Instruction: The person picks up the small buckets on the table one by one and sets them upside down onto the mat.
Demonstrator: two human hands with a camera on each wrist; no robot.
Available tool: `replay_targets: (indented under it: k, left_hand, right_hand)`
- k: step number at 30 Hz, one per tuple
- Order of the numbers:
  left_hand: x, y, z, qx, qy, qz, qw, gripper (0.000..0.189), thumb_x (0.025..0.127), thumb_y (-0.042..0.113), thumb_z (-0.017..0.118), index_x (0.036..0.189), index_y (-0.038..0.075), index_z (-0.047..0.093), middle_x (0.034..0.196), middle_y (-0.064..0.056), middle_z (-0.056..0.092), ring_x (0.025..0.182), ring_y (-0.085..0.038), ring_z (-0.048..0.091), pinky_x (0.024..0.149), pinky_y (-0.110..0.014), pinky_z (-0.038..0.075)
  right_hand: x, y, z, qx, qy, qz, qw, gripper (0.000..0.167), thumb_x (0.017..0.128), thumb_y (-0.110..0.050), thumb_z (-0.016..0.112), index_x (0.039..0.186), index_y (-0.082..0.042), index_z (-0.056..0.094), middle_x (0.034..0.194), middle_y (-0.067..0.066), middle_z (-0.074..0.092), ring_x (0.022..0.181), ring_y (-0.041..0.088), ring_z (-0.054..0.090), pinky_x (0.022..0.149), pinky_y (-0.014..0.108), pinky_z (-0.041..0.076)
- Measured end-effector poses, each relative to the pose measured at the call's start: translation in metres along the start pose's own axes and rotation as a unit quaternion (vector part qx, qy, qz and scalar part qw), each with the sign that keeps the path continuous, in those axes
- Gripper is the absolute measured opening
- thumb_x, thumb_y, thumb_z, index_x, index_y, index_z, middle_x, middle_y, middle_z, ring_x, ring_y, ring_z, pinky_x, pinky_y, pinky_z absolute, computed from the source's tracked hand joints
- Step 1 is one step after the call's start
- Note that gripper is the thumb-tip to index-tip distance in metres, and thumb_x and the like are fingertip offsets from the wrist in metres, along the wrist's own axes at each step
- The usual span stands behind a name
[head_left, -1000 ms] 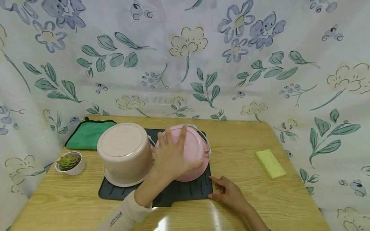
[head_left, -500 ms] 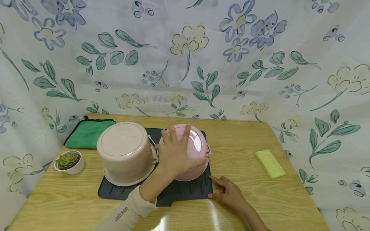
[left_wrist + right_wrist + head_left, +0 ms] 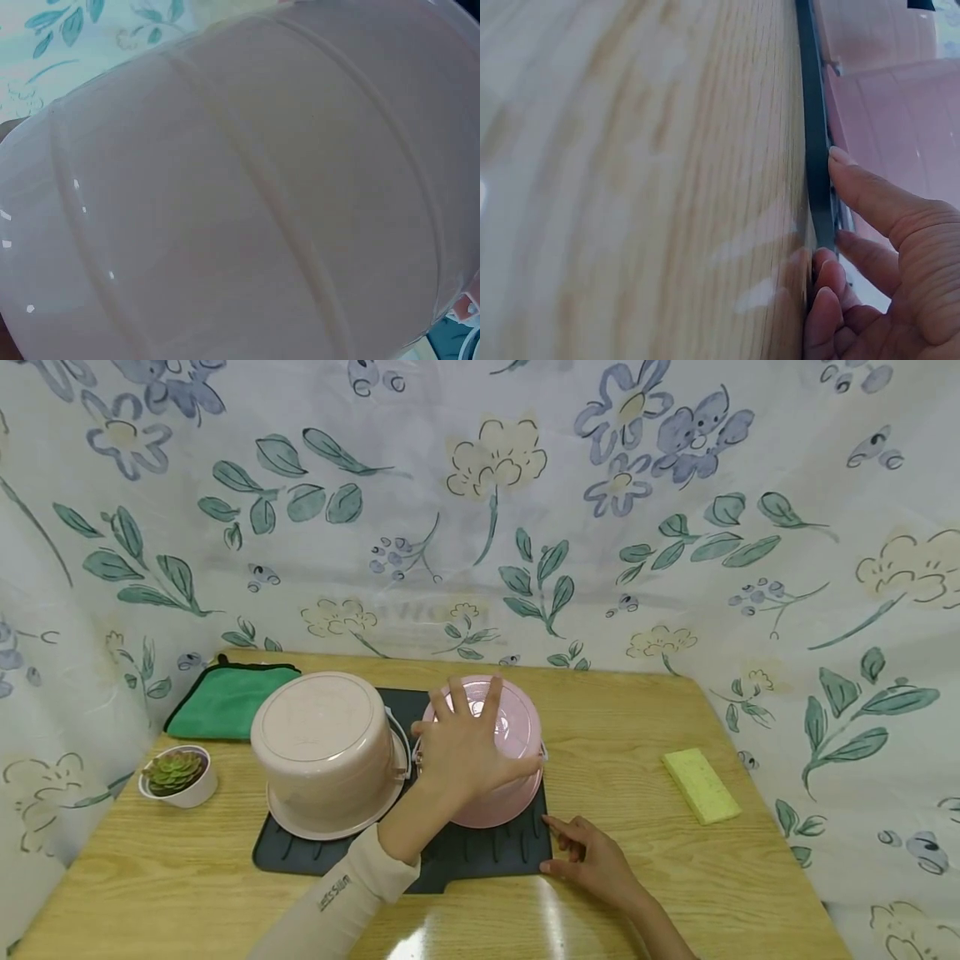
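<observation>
My left hand (image 3: 465, 752) spreads over the upturned pink bucket (image 3: 513, 727), fingers splayed straight across its base and thumb along the right side. The bucket stands upside down on a dark drying mat (image 3: 435, 860), its white handle partly hidden. To its left a larger beige bucket (image 3: 322, 727) is also upturned on the mat. A pale bucket wall (image 3: 225, 187) fills the left wrist view, which does not show the hand. At the mat's right front corner, my right hand (image 3: 596, 864) holds the edge with thumb and index finger, other fingers curled.
A green cloth (image 3: 228, 700) lies at the back left. In front of it stands a small succulent in a white pot (image 3: 198, 792). A yellow sponge (image 3: 701, 787) lies at the right on the wooden table (image 3: 622, 718). A floral curtain (image 3: 405, 627) surrounds the table.
The pink bucket has turned under my left hand; its handle has swung from the upper right down to the sides. The left hand has shifted slightly right. My right hand stays on the mat.
</observation>
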State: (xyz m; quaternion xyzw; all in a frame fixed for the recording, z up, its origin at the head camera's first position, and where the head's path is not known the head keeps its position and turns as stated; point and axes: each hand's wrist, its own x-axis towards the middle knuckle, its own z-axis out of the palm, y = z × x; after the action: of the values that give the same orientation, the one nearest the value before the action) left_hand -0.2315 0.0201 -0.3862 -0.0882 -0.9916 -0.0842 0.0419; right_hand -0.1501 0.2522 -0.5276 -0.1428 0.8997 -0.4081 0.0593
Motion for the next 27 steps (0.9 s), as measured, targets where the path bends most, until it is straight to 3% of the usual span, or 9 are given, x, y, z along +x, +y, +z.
replay_targets:
  k: [13,27]
  left_hand:
    - [0.017,0.006,0.005,0.008,-0.009,-0.009,0.9999,0.123,0.060,0.094,0.054,0.160,0.032,0.016,0.153,-0.032,0.024,0.134,-0.054,0.031,0.079,-0.071,0.046]
    - [0.024,0.007,0.005,0.007,-0.027,-0.008,0.9996,0.123,0.063,0.094,0.053,0.161,0.032,0.013,0.154,-0.032,0.023,0.134,-0.055,0.031,0.081,-0.072,0.045]
  right_hand:
    - [0.000,-0.001,-0.001,0.013,-0.002,0.002,0.9999,0.066,0.079,-0.032,0.083,0.136,-0.006,0.061,0.087,0.000,0.051,0.068,0.002,0.041,0.059,0.019,0.040]
    - [-0.001,-0.001,0.000,0.008,0.005,-0.010,0.9999,0.065,0.079,-0.030,0.084,0.135,-0.006,0.062,0.086,-0.001,0.051,0.067,0.000,0.040,0.057,0.019,0.038]
